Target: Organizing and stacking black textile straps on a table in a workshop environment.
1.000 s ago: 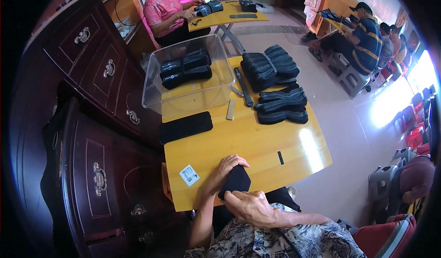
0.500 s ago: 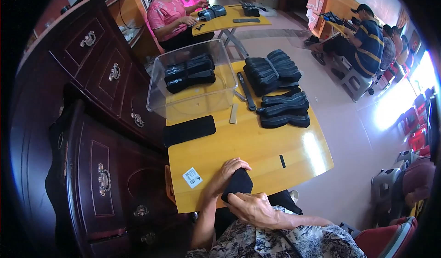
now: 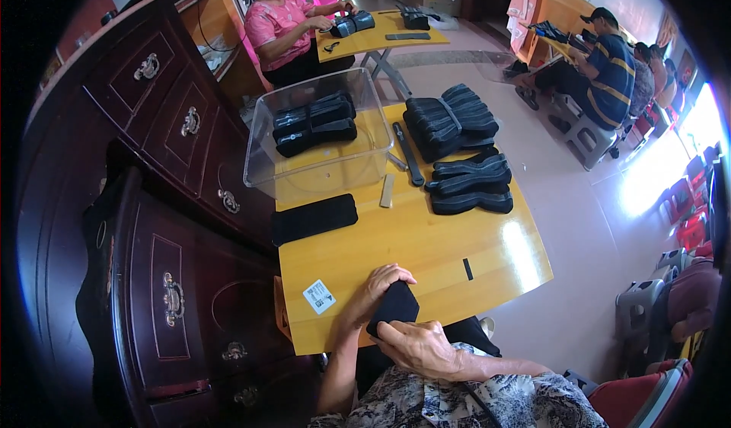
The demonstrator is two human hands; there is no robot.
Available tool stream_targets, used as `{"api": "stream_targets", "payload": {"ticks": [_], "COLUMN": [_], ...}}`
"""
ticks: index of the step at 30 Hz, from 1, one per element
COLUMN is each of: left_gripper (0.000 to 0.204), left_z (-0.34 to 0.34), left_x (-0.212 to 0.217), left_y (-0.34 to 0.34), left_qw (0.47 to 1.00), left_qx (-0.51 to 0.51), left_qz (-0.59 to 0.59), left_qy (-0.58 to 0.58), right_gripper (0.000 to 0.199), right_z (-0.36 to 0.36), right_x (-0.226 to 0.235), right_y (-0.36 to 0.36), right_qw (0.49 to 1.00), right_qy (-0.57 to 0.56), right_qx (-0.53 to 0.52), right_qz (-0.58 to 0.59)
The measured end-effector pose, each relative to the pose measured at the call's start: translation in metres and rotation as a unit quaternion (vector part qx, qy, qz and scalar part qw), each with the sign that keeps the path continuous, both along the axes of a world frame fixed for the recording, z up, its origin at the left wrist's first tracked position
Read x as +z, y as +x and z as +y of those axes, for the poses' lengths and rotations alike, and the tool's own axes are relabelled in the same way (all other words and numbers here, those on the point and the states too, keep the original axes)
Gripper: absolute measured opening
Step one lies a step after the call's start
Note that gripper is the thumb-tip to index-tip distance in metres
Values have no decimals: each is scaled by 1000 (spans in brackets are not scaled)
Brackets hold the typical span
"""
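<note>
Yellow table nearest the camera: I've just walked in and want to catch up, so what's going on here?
The wearer's left hand and right hand both hold a small black piece at the yellow table's near edge. A flat black rectangular piece lies farther left; behind it stands a clear plastic bin holding a strapped bundle. Beyond, a person in pink has both hands by another dark bundle.

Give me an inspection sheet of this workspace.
Surface: yellow table, glare at right.
Work items: black piece held; tied black bundle and black pads at far right; similar ones inside clear bin.
Clutter: white label, black strip, beige strip, long dark strip, flat black rectangle.
Hands: left hand and right hand both on the black piece.
Cables: thin dark cable, upper left; possible cord across the shirt.
Surroundings: dark cabinet at left; people seated at other tables.
</note>
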State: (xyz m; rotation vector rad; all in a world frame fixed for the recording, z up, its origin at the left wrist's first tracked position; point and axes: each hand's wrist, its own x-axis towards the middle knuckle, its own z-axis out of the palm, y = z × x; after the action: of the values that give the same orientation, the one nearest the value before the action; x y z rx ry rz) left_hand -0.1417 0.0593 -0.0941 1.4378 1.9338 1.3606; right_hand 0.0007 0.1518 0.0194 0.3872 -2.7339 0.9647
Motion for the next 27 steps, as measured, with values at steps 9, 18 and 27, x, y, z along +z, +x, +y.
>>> {"api": "stream_targets", "payload": {"ticks": [9,18,27], "left_gripper": [19,21,22], "left_z": [2,-3,-1], "left_x": [1,8,16], "left_y": [-2,1,2], "left_qw": [1000,1000,1000], "left_qx": [-3,-9,-4], "left_qz": [-5,-8,-9], "left_qy": [-2,14,5], "right_gripper": [17,17,17], "right_z": [3,0,-2], "right_x": [-1,-4,-2], "right_y": [-2,0,0], "right_qw": [1000,1000,1000], "right_qy": [-6,-11,-9], "right_qx": [5,4,-6], "right_qz": [-4,-9,-10]}}
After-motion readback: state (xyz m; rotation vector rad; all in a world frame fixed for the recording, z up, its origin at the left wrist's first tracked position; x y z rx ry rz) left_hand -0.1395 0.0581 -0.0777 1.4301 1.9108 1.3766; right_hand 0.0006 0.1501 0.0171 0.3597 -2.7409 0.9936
